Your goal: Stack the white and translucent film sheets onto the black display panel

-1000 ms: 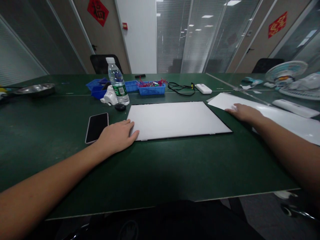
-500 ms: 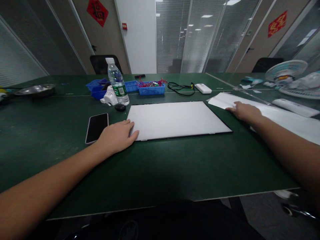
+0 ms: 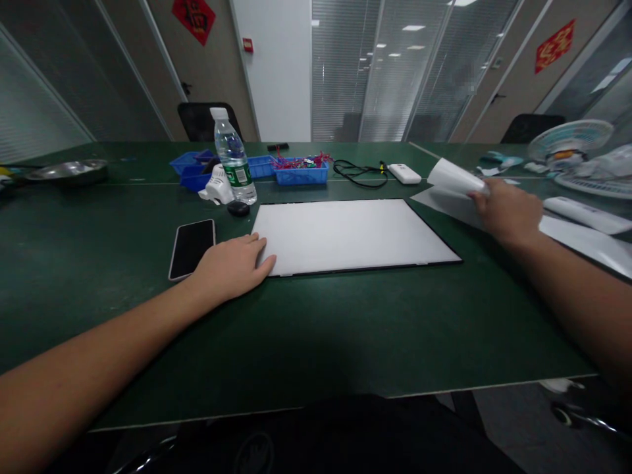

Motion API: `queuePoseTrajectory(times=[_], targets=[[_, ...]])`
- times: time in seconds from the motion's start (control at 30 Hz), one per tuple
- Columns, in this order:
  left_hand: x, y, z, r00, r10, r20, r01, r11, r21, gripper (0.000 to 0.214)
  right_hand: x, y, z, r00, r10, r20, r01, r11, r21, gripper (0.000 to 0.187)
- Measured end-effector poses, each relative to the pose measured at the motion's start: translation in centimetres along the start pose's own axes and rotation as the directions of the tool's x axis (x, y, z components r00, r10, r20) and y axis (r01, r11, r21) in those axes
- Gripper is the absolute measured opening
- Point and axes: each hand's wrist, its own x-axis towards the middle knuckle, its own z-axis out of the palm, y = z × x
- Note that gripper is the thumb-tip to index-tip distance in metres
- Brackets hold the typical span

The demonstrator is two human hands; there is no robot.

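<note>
A flat white panel with a thin black frame (image 3: 345, 236) lies on the green table. My left hand (image 3: 236, 266) rests open on its left edge, fingers stretched and thumb apart. Off to the right, my right hand (image 3: 511, 207) grips a white sheet (image 3: 451, 176), whose near end is lifted and curls over. More white sheet material (image 3: 587, 242) lies beneath and beyond this hand, partly hidden by the forearm. A phone with a dark screen (image 3: 193, 249) sits just left of my left hand.
Behind the panel stand a water bottle (image 3: 234, 161), a black mouse (image 3: 238, 208), blue bins (image 3: 301, 176) with wired parts, a black cable (image 3: 358, 174) and a white device (image 3: 405, 174). A fan (image 3: 570, 141) is at the far right, a metal dish (image 3: 72, 171) at the far left.
My right hand has moved right and up, raising and curling the end of the white sheet that lay flat before. My left hand stays on the panel's left edge.
</note>
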Motion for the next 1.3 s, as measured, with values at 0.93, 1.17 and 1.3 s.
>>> queuePoseTrajectory(times=[0.93, 1.17, 1.3], targets=[[0.1, -0.1, 0.2, 1.000, 0.001, -0.001, -0.001, 1.000, -0.011, 0.076, -3.6, -7.1, -1.5, 0.917, -0.368, 0.156, 0.343, 0.924, 0.169, 0.068], [0.0, 0.0, -0.1, 1.000, 0.001, 0.014, -0.001, 1.000, -0.007, 0.078, -3.2, -6.5, -1.1, 0.925, -0.242, 0.294, 0.229, 0.970, 0.076, 0.075], [0.0, 0.1, -0.2, 1.000, 0.002, 0.015, -0.002, 1.000, -0.007, 0.077, -4.0, -7.7, -1.3, 0.890, -0.346, 0.295, 0.319, 0.938, 0.138, 0.076]])
